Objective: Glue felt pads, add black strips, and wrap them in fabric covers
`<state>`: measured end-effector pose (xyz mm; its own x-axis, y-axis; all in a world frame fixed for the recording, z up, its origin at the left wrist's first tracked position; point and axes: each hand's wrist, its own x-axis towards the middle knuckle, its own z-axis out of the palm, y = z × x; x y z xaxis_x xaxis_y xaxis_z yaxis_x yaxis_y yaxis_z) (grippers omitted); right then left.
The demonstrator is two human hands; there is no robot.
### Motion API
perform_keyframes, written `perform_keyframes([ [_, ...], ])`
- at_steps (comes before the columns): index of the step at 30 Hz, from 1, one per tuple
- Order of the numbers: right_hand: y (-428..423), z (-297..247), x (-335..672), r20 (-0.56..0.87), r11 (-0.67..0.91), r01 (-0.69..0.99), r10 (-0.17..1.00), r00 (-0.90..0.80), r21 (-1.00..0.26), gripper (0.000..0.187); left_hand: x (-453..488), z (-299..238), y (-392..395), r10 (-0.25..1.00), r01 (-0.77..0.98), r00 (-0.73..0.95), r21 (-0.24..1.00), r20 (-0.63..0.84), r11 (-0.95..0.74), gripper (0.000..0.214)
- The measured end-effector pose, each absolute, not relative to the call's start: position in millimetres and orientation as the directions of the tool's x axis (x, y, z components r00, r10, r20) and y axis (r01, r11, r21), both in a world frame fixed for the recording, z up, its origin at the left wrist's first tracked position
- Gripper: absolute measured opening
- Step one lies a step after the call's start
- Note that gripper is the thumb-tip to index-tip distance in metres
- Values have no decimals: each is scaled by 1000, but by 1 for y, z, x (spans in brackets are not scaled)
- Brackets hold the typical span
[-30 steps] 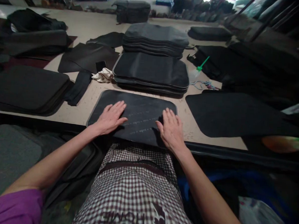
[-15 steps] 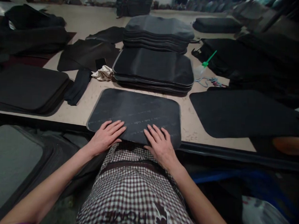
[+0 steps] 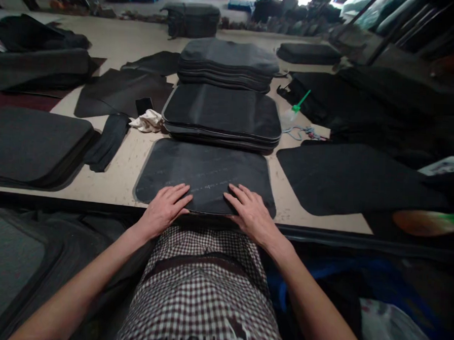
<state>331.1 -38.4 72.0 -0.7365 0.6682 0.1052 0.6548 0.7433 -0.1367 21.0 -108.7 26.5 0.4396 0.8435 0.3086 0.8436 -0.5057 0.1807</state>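
Observation:
A dark rounded rectangular mat [image 3: 204, 169] with faint printed lettering lies flat at the table's front edge. My left hand [image 3: 166, 205] rests on its near left part, fingers stretched out over the surface. On the near right part lies my right hand [image 3: 250, 209], its fingers also spread on the mat. Both thumbs are close to the mat's near edge. Just behind stands a stack of similar dark mats [image 3: 222, 109], with another stack [image 3: 228, 61] beyond it.
A pale crumpled cloth [image 3: 148, 121] lies left of the stacks. To the right are a bottle with a green nozzle [image 3: 295, 108] and a tangled cord [image 3: 305, 133]. Dark mats [image 3: 30, 142] are piled at the left; a dark sheet [image 3: 336, 178] lies at the right.
The mat under my hands now lies squarer to the table edge and the stack behind it. My hands stay on it, shifted slightly. The head view has tilted up and turned slightly.

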Motion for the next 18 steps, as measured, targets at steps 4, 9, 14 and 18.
perform_keyframes([
  [4,-51,76,325,127,765,614,640,-757,-193,41,26,33,-113,820,825,454,183,349,-534,37],
  [9,-69,59,325,222,737,654,676,-703,-173,28,25,36,-118,787,799,512,144,343,-583,33],
  [14,-77,41,329,308,740,647,668,-678,-183,32,22,26,-121,755,777,516,148,405,-611,33],
  [18,-81,28,331,357,733,644,675,-646,-219,37,22,17,-122,760,776,487,184,431,-603,35],
])
